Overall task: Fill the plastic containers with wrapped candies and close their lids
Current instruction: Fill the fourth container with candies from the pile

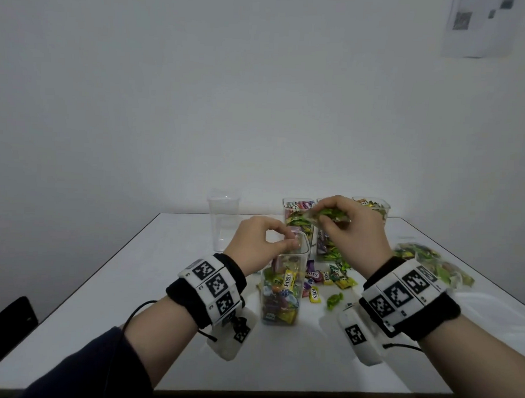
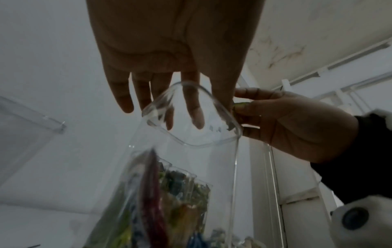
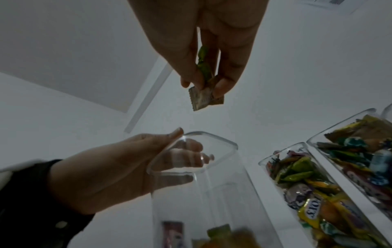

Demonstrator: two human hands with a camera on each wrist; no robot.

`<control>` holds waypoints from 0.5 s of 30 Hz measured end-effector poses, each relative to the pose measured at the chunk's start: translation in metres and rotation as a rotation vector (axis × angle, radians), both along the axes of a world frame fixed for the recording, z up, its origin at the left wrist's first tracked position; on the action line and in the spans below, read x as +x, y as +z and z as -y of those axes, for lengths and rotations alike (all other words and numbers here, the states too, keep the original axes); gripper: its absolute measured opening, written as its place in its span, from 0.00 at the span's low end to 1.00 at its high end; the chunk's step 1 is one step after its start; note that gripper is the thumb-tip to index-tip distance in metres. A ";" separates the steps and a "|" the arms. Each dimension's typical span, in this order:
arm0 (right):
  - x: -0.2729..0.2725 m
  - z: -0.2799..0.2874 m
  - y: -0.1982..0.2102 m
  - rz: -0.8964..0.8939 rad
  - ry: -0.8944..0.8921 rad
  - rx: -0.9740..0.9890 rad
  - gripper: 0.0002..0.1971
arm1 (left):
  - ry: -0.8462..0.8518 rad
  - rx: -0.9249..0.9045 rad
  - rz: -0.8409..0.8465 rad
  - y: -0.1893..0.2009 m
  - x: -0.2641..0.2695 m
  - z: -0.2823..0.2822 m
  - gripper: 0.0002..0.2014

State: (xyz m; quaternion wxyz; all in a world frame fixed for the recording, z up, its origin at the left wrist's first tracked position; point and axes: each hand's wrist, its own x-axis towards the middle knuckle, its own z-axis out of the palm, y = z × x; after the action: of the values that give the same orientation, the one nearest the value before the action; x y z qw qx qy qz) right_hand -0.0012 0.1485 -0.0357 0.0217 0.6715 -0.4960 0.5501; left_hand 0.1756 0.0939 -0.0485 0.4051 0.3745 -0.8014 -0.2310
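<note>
Up close, the right hand [image 3: 203,42] pinches a few wrapped candies [image 3: 206,94] between thumb and fingertips: a green one runs up between the fingers, and a pale, crimped wrapper sticks out below them. In the head view this hand [image 1: 354,233] hangs above the table, just right of the near jar's mouth, with the green wrappers [image 1: 329,214] showing at its fingertips.

The left hand [image 1: 254,243] is at the rim of the near jar [image 1: 282,293]. Its fingers [image 2: 191,107] hang fairly straight and a little spread, tips dipping into the open mouth; the thumb [image 3: 169,135] lies at the rim's outer edge. Whether they press the plastic cannot be told.

That jar stands upright at the middle of the table [image 1: 130,298], lidless, roughly half full of mixed candies. Loose candies [image 1: 327,280] lie on the tabletop just right of it, one green piece [image 1: 335,299] nearest the right wrist.

Behind stand three more open jars [image 1: 296,215], side by side and packed with sweets; the right hand hides part of the middle one. An empty clear jar [image 1: 223,221] stands apart at the far left. A clear bag of green candies [image 1: 432,266] lies on the right side. Both wrists wear black bands with white marker blocks.
</note>
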 end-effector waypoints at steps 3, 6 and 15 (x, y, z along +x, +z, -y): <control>0.003 -0.001 0.003 0.045 0.026 -0.006 0.13 | -0.009 0.019 0.037 -0.001 0.007 0.003 0.14; 0.008 0.002 0.005 0.096 0.060 -0.028 0.13 | 0.005 0.139 -0.031 -0.006 0.012 0.002 0.36; 0.034 0.028 -0.016 0.057 0.096 0.068 0.11 | -0.082 0.470 -0.302 -0.032 0.011 0.002 0.41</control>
State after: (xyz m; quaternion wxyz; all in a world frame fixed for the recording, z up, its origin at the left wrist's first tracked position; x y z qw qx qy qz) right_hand 0.0330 0.1205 -0.0518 -0.0414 0.6789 -0.4820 0.5523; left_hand 0.1866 0.0916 -0.0804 0.4122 0.3867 -0.6711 -0.4797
